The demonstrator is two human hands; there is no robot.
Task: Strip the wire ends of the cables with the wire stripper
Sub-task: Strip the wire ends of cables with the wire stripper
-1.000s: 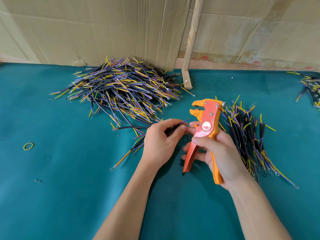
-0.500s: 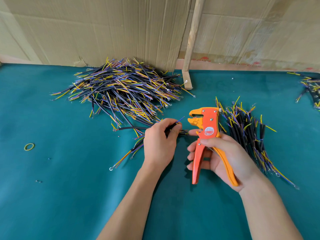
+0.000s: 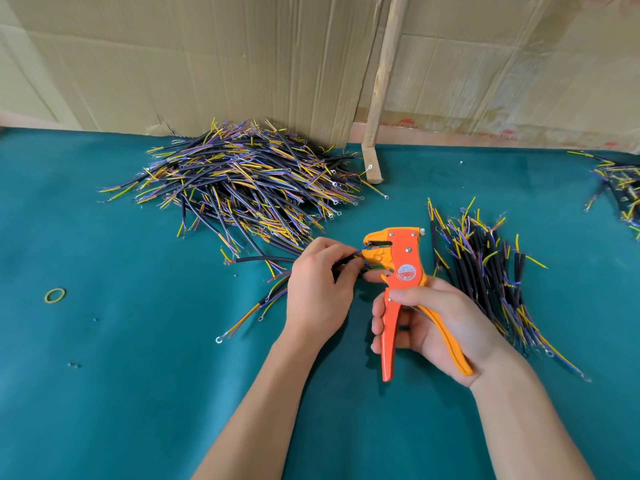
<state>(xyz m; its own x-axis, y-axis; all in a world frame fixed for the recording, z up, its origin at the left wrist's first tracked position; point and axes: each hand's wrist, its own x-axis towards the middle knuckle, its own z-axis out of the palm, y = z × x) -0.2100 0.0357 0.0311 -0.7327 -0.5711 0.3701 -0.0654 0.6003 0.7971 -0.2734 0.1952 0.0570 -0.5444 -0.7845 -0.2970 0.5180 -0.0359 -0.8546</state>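
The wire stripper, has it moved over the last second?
Yes. The wire stripper swung upright, its head farther from the wooden post base.

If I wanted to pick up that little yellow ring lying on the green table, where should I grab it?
Pinch the yellow ring across its thin band, one fingertip inside the loop and one outside, coming straight down from above. It lies flat on the green table, so there is no edge to get under from the side. Nothing lies close around it, so any spot on the band should do.

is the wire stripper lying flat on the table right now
No, the right hand holds the orange wire stripper up by its handles while the left hand feeds a wire end toward its head.
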